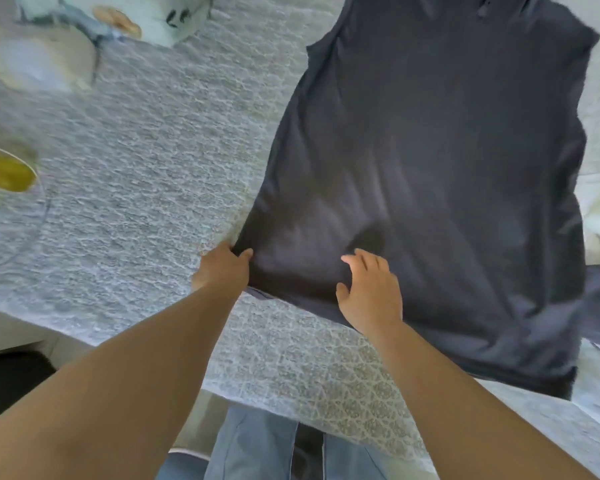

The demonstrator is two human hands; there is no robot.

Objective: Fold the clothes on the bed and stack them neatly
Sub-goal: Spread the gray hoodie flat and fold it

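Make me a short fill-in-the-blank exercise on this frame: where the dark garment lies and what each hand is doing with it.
1. The dark garment lies spread out on the ______.
2. The left hand pinches the garment at its near ______ corner.
3. The right hand rests on the garment with its fingers ______ rather than curled into a fist.
4. The colour of the garment is dark ______.

Missing words: bed; left; straight; navy
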